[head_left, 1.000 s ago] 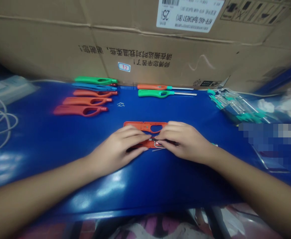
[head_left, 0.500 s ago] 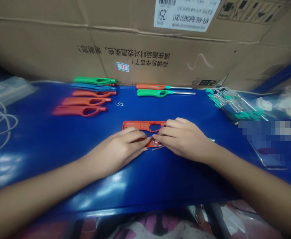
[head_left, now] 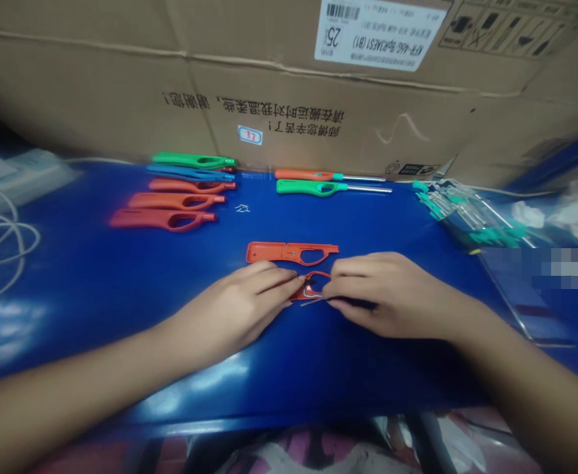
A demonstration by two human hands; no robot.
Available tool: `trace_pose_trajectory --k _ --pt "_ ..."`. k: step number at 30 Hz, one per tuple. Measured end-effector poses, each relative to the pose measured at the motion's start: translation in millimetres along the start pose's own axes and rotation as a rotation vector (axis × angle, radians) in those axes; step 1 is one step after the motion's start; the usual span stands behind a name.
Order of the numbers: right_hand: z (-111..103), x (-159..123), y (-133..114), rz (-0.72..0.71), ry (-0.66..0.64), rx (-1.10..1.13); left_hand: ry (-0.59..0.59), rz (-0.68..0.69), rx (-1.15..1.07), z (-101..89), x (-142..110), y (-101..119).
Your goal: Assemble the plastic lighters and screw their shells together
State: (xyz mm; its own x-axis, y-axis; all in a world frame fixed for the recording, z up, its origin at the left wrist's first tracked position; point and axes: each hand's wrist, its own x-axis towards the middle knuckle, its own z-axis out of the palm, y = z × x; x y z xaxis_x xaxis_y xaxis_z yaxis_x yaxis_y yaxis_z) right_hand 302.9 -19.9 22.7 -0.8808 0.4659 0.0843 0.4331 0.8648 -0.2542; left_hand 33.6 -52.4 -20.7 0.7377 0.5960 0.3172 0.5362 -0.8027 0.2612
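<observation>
While the left hand grips the near orange shell at its left part, the right hand has its fingers at the loop end; whether they pinch anything cannot be told. The shell lies on the blue table, long axis running left to right, loop end rightward, roughly parallel to the far orange shell. Compared with the earlier frame, the right hand has shifted rightward, exposing the loop and the far shell's tip. Upside down on the carton, the white label reads "KFR-46G/BpR3AES1(B1)" and "25"; the small sticker shows "33".
</observation>
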Motion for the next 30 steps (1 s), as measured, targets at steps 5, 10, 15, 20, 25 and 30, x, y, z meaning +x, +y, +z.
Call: trace_pose_trajectory --k 5,10,15,20,25,30 --pt "10 3 1 -0.034 -0.103 -0.113 -0.020 -0.004 0.051 -0.5 0 0" --pt "6 1 6 0.022 -0.112 -0.018 -0.007 -0.007 0.062 -4.0 -1 2" --pt "6 0 11 0.094 -0.099 0.032 0.001 -0.060 0.000 -3.4 -2 2" --pt "0 -3 8 0.127 -0.133 0.104 -0.049 -0.115 -0.077 -5.1 -2 3" --pt "4 -1 8 0.111 -0.089 0.085 -0.054 -0.097 -0.124 -6.8 0 5" --pt "16 4 10 0.117 -0.026 -0.042 -0.050 -0.091 -0.123 -5.5 2 4"
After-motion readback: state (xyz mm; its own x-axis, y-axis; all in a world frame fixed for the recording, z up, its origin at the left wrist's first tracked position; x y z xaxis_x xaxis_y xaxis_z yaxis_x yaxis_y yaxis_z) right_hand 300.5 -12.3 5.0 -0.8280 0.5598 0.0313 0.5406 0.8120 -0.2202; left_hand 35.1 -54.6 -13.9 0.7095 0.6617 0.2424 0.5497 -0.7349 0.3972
